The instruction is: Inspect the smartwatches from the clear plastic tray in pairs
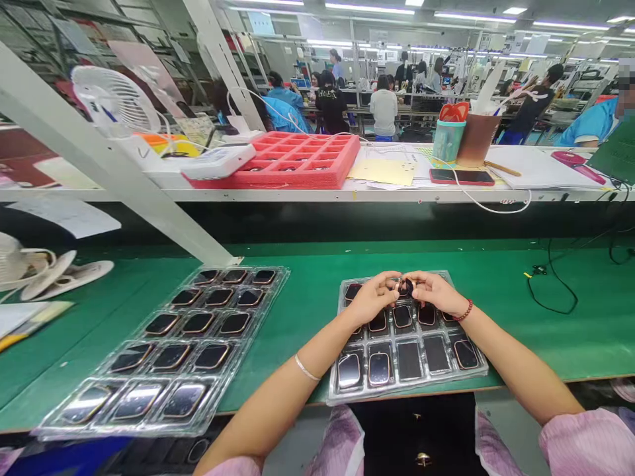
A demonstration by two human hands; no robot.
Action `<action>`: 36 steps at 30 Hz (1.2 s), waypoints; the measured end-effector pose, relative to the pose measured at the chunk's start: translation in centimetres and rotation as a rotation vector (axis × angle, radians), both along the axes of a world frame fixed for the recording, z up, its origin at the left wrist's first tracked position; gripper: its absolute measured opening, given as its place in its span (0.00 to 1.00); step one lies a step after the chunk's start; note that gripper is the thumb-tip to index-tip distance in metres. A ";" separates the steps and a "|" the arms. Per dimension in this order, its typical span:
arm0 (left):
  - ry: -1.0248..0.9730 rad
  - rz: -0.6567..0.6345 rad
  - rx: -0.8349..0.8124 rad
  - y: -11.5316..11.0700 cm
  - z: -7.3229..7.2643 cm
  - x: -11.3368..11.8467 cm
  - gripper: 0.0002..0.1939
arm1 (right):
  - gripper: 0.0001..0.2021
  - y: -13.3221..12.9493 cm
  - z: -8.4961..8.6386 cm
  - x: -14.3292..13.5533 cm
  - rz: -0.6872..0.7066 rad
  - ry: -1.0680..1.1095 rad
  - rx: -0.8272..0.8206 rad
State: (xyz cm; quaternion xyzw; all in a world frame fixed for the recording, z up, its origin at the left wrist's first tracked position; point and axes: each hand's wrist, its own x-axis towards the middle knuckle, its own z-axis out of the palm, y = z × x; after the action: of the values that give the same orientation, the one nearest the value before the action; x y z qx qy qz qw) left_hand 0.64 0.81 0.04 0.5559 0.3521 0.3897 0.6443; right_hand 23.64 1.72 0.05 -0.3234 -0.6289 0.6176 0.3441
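Observation:
Over the back part of the right clear plastic tray [407, 390], my left hand [376, 296] and my right hand [432, 292] meet, fingers bent. Between their fingertips is a small dark watch piece [405, 288] with a gold-coloured edge, partly hidden by the fingers; both hands grip it. Below them, the right tray holds several black rectangular watch faces, many with gold-coloured rims; two pockets in its front row show plain dark rectangles. On the left lies a longer clear tray [215, 413] with rows of rimmed watch faces.
A white slanted post [124, 175] stands left, joined to a raised shelf [297, 196] holding a red foam tray [342, 168], cups and a phone [461, 176]. A black cable [550, 307] lies on the right. People sit at benches beyond.

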 end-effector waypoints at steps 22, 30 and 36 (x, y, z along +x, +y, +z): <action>0.055 -0.009 0.000 -0.1 0.4 -0.3 0.35 | 0.27 -0.2 0.1 -0.3 -0.019 -0.010 0.018; 0.040 0.124 -0.010 0.1 0.3 -0.2 0.31 | 0.28 0.6 -0.6 0.4 -0.080 0.074 -0.127; 0.061 0.140 -0.022 -0.1 0.6 0.0 0.27 | 0.26 0.2 -0.1 0.3 -0.053 0.008 -0.046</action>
State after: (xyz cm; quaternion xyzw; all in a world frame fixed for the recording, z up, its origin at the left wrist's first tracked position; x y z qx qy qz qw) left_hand 0.65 0.72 0.64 0.5341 0.4139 0.4130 0.6106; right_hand 23.92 1.88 -0.07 -0.3452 -0.6046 0.6238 0.3552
